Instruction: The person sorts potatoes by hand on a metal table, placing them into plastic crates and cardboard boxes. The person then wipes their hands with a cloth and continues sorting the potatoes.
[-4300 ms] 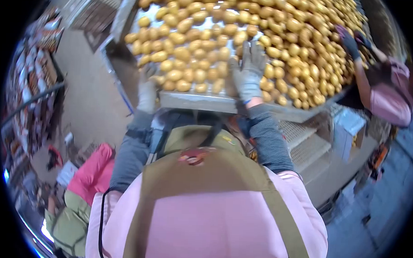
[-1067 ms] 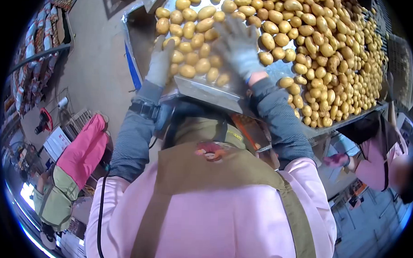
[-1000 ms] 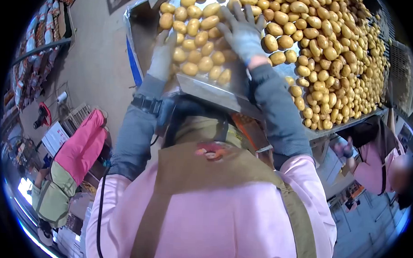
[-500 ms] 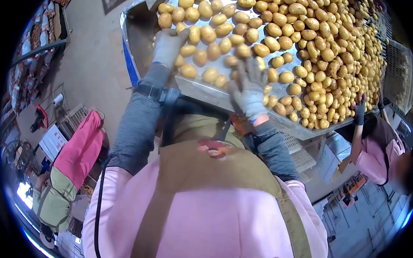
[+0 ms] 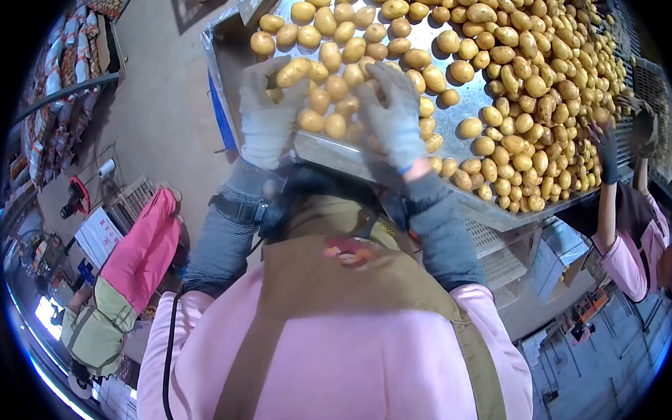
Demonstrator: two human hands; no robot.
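Note:
Both my hands wear pale grey gloves and reach over the near edge of a metal table (image 5: 309, 144) covered with potatoes. On the left side of a small cluster, my left hand (image 5: 269, 115) is open, its fingers curved and apart beside a yellow potato (image 5: 292, 74). Facing it, my right hand (image 5: 395, 116) lies open along the cluster's right side, fingers spread against the potatoes there. Between the two hands sit several potatoes (image 5: 336, 88), resting on the metal. My fingertips partly cover a few of them.
A dense heap of potatoes (image 5: 539, 106) fills the table's right side. At far right a co-worker's gloved hand (image 5: 608, 149) reaches to the heap. Another person in pink and green (image 5: 138, 255) is at the left. Filled bags (image 5: 51, 89) stand at upper left.
My left hand has turned and opened toward the cluster. My right hand has shifted slightly left and up, and the potatoes between the hands sit closer together. The co-worker's hand has moved right.

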